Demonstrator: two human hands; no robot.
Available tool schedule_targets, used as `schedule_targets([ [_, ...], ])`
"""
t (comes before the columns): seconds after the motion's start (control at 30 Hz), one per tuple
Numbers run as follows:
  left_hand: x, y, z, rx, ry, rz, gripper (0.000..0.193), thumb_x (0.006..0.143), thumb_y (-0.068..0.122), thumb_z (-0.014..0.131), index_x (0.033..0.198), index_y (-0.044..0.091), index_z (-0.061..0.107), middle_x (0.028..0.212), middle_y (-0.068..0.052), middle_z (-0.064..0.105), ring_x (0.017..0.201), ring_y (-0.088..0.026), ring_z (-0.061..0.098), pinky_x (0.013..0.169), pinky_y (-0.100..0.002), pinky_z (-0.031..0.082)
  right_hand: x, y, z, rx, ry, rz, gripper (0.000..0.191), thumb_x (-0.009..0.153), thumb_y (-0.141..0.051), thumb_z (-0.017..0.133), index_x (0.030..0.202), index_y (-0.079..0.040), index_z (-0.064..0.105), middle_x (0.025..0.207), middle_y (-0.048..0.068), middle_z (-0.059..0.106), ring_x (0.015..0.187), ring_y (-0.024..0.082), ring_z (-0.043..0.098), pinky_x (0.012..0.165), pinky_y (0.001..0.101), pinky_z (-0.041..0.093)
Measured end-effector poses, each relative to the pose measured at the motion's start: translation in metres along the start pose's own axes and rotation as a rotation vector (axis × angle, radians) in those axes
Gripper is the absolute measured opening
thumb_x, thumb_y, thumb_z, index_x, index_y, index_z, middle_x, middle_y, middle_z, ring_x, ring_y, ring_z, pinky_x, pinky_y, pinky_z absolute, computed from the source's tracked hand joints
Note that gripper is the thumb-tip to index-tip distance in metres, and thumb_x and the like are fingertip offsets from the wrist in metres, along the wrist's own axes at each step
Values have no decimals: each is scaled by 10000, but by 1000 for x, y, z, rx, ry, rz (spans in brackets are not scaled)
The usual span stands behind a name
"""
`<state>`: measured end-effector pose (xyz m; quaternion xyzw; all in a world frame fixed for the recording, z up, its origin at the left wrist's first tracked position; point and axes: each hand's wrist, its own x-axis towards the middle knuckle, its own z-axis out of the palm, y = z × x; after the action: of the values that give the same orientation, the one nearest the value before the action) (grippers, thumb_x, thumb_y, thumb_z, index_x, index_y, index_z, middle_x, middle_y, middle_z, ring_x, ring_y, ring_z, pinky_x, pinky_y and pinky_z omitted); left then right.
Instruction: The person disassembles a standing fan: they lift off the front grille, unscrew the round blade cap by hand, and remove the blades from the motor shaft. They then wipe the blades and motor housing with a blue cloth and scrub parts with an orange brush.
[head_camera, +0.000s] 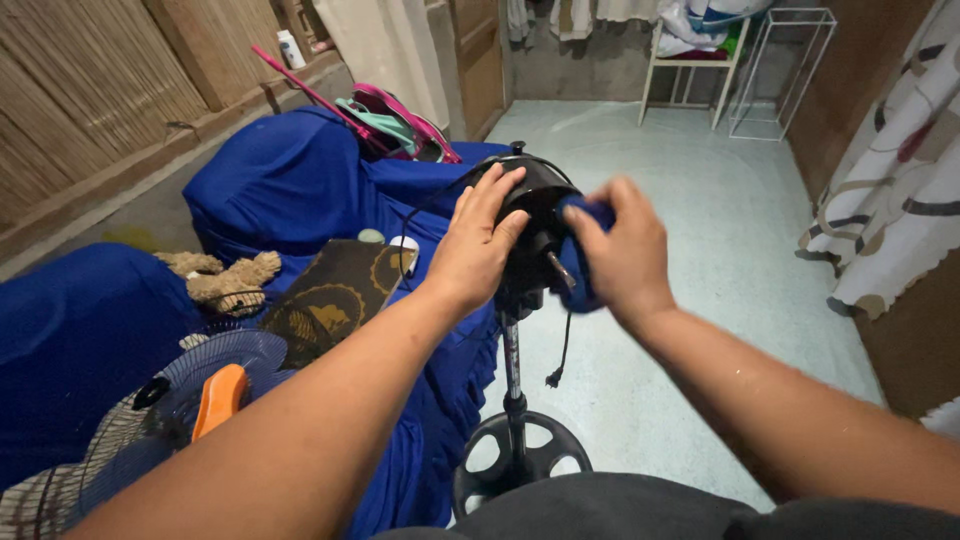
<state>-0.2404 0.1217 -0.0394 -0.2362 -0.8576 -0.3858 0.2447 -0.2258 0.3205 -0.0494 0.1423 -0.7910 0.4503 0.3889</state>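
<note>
A black stand fan with its blades and grille off stands in front of me, its motor housing (541, 192) on a thin pole above a round black base (520, 458). My left hand (478, 243) lies flat on the left side of the housing, holding it. In my right hand (622, 245) is a dark blue cloth (577, 272), pressed against the front of the housing beside the bare metal shaft (558, 270). A black power cord with its plug (552, 378) dangles beside the pole.
A sofa under a blue cover (290, 185) fills the left, with a teddy bear (222, 279), a dark patterned cushion (335, 295) and pink and teal items. The blue fan blade and an orange piece (217, 398) lie at lower left. A white rack (775, 70) stands far back.
</note>
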Motion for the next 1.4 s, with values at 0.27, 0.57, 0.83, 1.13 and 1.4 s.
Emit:
schedule_targets([
  [0.27, -3, 2, -1, 6, 0, -26, 513, 1025, 295, 578, 1520, 225, 464, 1661, -117, 346, 1535, -422, 259, 1243, -444, 231, -33, 2, 7, -2, -93, 116, 189, 838, -131, 752, 923, -24, 620, 890, 157, 677, 829, 320, 673, 760, 414, 533],
  [0.57, -2, 3, -2, 7, 6, -31, 520, 1024, 305, 587, 1524, 237, 460, 1666, -104, 340, 1539, -424, 255, 1244, -451, 238, -41, 14, 10, -1, -113, 366, 234, 831, -192, 771, 926, -32, 629, 826, 151, 695, 768, 277, 692, 722, 386, 536],
  [0.83, 1, -4, 2, -30, -39, -34, 494, 1080, 380, 464, 1545, 216, 437, 1683, -124, 284, 1555, -429, 185, 1254, -450, 161, 14, -18, 2, 80, 6, 68, 257, 867, -199, 793, 917, -9, 627, 862, 150, 680, 793, 281, 670, 736, 381, 533],
  [1.13, -1, 3, 6, -40, 3, -80, 490, 1068, 389, 428, 1528, 222, 458, 1677, -103, 306, 1543, -418, 204, 1252, -437, 169, -10, -38, -17, 66, -135, -368, 193, 964, -148, 696, 1127, -44, 705, 1171, 143, 678, 1124, 323, 614, 994, 401, 474],
  [1.4, -2, 3, 1, -40, 29, -31, 478, 1079, 367, 440, 1527, 200, 459, 1671, -124, 321, 1554, -387, 249, 1265, -433, 168, -41, -20, -8, 305, -168, 212, 244, 989, -187, 644, 1185, -82, 746, 1035, 93, 693, 926, 167, 641, 850, 283, 510],
])
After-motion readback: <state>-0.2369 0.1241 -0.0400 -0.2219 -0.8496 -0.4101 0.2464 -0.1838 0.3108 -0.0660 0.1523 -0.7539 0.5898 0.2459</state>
